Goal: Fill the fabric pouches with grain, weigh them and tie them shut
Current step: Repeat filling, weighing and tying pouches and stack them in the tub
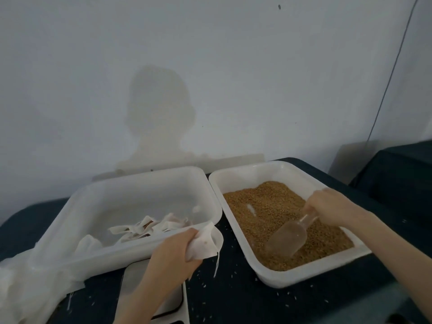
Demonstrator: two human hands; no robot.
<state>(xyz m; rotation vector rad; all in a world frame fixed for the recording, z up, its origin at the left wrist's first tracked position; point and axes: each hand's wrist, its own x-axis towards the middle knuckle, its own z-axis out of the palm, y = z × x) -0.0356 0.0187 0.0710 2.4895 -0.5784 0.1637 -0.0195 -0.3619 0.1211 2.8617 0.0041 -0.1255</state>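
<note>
Pouch tray (70, 220) at nine o'clock, grain tray (233, 183) at three, touching; scale (131, 284) at six, before the pouch tray.

Left hand (174, 247) low centre of frame, fingers curled, gripping a pouch (203, 242), forearm running down to bottom edge, right hand (327, 205) at right, fist closed round a scoop (288, 236) handle, arm entering from lower right

text: none readable | scale (152, 293) display: seemingly hidden behind arm
</note>
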